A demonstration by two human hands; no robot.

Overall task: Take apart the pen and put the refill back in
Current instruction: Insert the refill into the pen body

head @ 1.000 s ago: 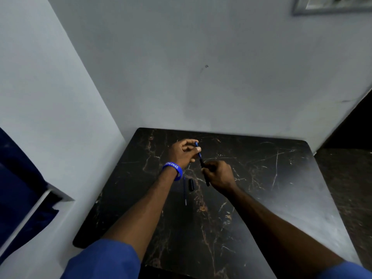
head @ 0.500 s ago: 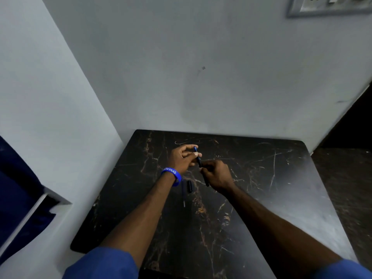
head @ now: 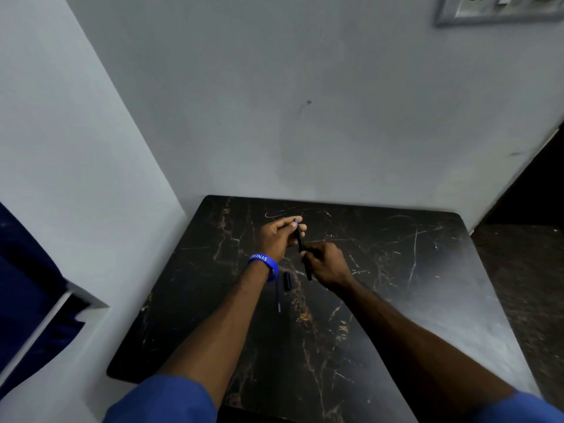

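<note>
Blue sleeves (head: 164, 401) at the near edge, both forearms reaching out over the dark veined counter (head: 396, 300).

Just nearer than the left hand, under its wrist: a thin refill (head: 278, 297) lying flat on the counter, pointing away from the person. Right beside it, between the two wrists, a short black cap (head: 287, 281), also lying flat. The two look close but apart.

Blue wristband (head: 265, 263) with white lettering on the left wrist.

Right hand (head: 325, 264): fingers curled shut around the lower part of the black pen (head: 303, 251); the pen's near end sticks out below the fist.

Left hand (head: 279, 236): a little farther out and to the left, fingers and thumb pinched on the pen's far end, where a blue tip shows. The pen runs slantwise between the two hands, held clear of the counter.

Beyond the hands: a pale scratch on the counter, then a grey wall (head: 305, 117). A switch plate (head: 497, 7) high to the right.
</note>
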